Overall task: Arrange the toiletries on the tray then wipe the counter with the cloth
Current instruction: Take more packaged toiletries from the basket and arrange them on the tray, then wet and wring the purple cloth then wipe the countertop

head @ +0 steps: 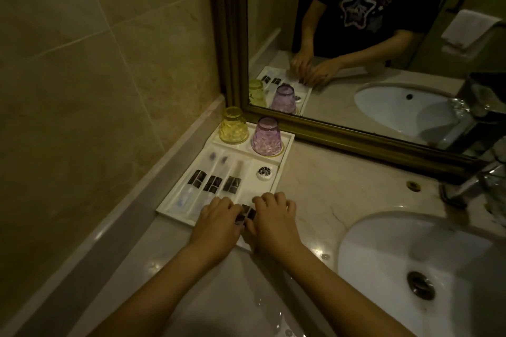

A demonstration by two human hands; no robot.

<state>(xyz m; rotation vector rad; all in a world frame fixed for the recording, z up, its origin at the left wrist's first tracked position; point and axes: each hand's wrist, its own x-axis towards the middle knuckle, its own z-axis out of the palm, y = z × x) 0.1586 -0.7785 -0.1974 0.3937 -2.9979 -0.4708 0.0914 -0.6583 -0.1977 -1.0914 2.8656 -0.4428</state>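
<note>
A white compartment tray (pixel 284 154) lies on the marble counter (pixel 323 189) against the left wall. Three wrapped toiletry packets (pixel 213 182) with dark labels lie side by side in its long slots. A small round item (pixel 264 172) sits in the right slot. A yellow cup (pixel 233 125) and a purple cup (pixel 266 136) stand upside down at the tray's far end. My left hand (pixel 219 220) and my right hand (pixel 273 220) rest together on the tray's near right corner, both fingers-down on a dark-labelled packet (pixel 247 213) between them. No cloth is visible.
A white sink basin (pixel 410 268) with a drain fills the right side. A gold-framed mirror (pixel 356 137) runs behind the counter. A dark faucet or holder (pixel 471 186) stands at far right. Tiled wall and a ledge bound the left.
</note>
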